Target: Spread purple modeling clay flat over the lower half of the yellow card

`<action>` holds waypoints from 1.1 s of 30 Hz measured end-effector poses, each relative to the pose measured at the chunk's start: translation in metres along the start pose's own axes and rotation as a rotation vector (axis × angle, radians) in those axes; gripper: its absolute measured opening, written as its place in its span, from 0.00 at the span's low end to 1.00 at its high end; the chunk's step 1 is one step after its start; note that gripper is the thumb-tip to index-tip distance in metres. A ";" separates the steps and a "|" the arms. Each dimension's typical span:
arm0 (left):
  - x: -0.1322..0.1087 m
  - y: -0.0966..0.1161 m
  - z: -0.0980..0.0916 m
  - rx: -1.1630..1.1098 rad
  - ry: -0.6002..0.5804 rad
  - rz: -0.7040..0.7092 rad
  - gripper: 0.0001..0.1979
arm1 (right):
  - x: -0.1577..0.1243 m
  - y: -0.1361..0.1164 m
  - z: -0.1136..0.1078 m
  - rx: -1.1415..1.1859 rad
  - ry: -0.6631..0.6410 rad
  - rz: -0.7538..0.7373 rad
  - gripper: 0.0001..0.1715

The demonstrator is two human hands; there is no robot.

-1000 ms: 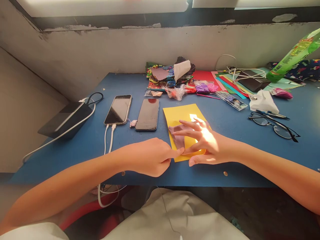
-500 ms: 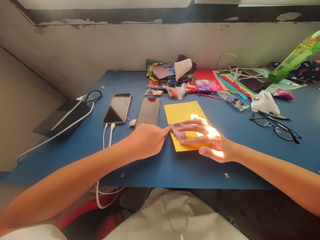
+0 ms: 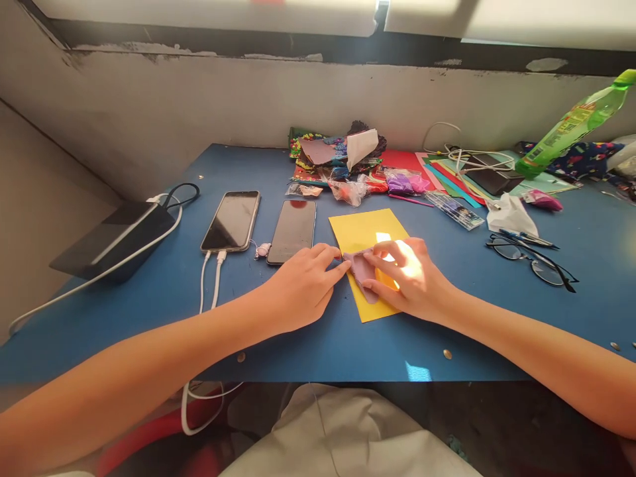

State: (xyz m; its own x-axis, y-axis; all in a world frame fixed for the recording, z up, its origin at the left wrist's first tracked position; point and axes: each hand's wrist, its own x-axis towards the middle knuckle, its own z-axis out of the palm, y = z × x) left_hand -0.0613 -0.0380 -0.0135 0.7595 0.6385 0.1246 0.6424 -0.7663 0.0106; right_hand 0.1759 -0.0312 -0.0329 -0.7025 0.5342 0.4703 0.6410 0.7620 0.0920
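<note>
A small mauve folded paper piece [image 3: 362, 270] lies on a yellow sheet [image 3: 362, 228] on the blue table [image 3: 149, 311]. My left hand [image 3: 303, 286] rests beside the sheet's left edge, its fingertips touching the mauve piece's left corner. My right hand [image 3: 407, 275] sits on the yellow sheet with its fingers curled, pinching the mauve piece's right side between thumb and forefinger. A patch of sunlight falls on that hand.
Two phones [image 3: 231, 220] [image 3: 293, 230] lie left of the sheet, one on a white cable. A dark tablet [image 3: 112, 242] is far left. Craft scraps [image 3: 342, 156], coloured papers [image 3: 442, 173], glasses [image 3: 534, 260] and a green bottle [image 3: 571, 126] lie behind and right.
My right hand's fingers went from flat and spread on the paper to curled and pinching it. My left hand slid up from the sheet's lower edge to the mauve piece's left corner.
</note>
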 end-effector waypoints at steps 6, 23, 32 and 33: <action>-0.001 -0.002 0.007 -0.048 0.007 0.052 0.23 | -0.004 -0.016 -0.005 -0.018 -0.052 -0.034 0.17; -0.003 0.004 0.011 -0.013 -0.024 0.082 0.23 | -0.002 0.016 0.009 0.107 -0.201 -0.004 0.27; -0.004 0.008 0.009 -0.015 -0.018 0.062 0.24 | 0.000 0.017 0.008 0.146 -0.168 -0.038 0.25; -0.004 0.008 0.009 -0.019 -0.016 0.059 0.24 | 0.001 0.017 0.008 0.150 -0.160 -0.045 0.25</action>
State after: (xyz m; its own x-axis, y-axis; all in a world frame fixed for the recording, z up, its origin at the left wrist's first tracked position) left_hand -0.0586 -0.0464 -0.0224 0.7977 0.5929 0.1102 0.5944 -0.8038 0.0222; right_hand 0.1839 -0.0151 -0.0380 -0.7769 0.5409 0.3224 0.5634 0.8257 -0.0275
